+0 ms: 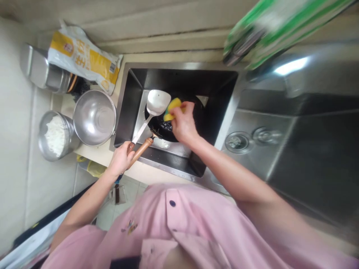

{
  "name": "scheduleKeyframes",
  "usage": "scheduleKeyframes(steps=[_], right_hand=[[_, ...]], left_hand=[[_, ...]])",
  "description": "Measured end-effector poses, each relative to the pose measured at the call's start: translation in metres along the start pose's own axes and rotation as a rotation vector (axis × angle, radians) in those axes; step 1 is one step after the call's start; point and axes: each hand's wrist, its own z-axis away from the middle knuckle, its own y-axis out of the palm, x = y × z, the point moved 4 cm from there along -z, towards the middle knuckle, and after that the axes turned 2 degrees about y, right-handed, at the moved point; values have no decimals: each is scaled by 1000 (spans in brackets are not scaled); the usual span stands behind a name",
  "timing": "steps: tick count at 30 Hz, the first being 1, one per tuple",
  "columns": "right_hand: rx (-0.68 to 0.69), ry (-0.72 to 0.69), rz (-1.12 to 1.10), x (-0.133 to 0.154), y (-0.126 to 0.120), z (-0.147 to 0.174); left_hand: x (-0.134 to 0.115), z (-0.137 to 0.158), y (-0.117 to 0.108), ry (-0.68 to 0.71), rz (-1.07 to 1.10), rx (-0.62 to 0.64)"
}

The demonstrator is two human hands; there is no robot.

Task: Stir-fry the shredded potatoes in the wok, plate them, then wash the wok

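My left hand (121, 158) is closed on the handle end of a metal spatula (158, 102), whose broad blade is raised over the sink. Just below that handle, close against the same hand, runs the wooden handle (143, 148) of a dark wok (165, 130). The wok lies in the steel sink (179, 66), with dark scraps near its handle joint. In my right hand (183, 121) a yellow sponge (175, 103) with a green side is pinched, held over the wok beside the spatula blade. My right hand and forearm hide part of the wok.
Left of the sink stand a metal bowl (94, 117), a metal pot with white contents (55, 136), and a yellow-white bag (84, 56) lying on metal containers. A second basin with a drain (238, 142) is at right. A blurred green-white package (280, 30) is at upper right.
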Motion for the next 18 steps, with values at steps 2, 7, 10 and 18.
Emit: scheduleKeyframes(steps=[2,7,10,18], right_hand=[[77,-101,105,30,-1,6],[168,-147,392,39,16,-26],[144,0,375,2,19,-60],[289,250,229,-111,61,-69]], left_hand=[[-8,1,-2,70,-96,-3],[-16,9,-2,91,-223,27],[-12,16,4,73,-271,103],[2,18,5,14,-267,70]])
